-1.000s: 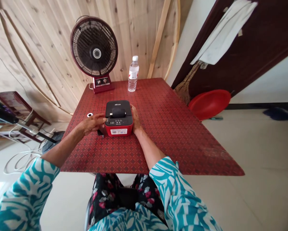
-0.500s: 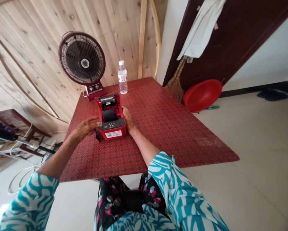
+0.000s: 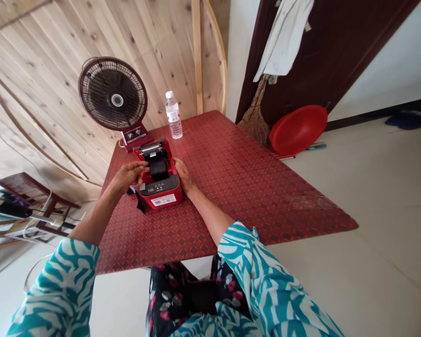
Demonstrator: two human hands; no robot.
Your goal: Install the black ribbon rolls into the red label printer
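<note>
A red and black label printer (image 3: 164, 198) stands on the table with its lid tipped back and a black roll (image 3: 158, 169) inside. My left hand (image 3: 127, 176) reaches over the printer's left wall, its fingers drawn together at the left side of the roll. What lies between those fingertips is too small to make out. Against the right wall rests my right hand (image 3: 185, 177), curled around that side and steadying the printer. A black strip (image 3: 140, 202) hangs by the printer's front left corner.
Behind the printer stand a fan (image 3: 117, 100) and a water bottle (image 3: 174, 118) on the red patterned table (image 3: 238, 196). A red basin (image 3: 299, 129) and a straw broom (image 3: 255, 117) are beyond the right edge. A wooden chair (image 3: 38, 196) with cables is at the left.
My left hand has moved from the printer's front left corner back and inward, to the roll. My right hand stays on the right side. The view has shifted slightly.
</note>
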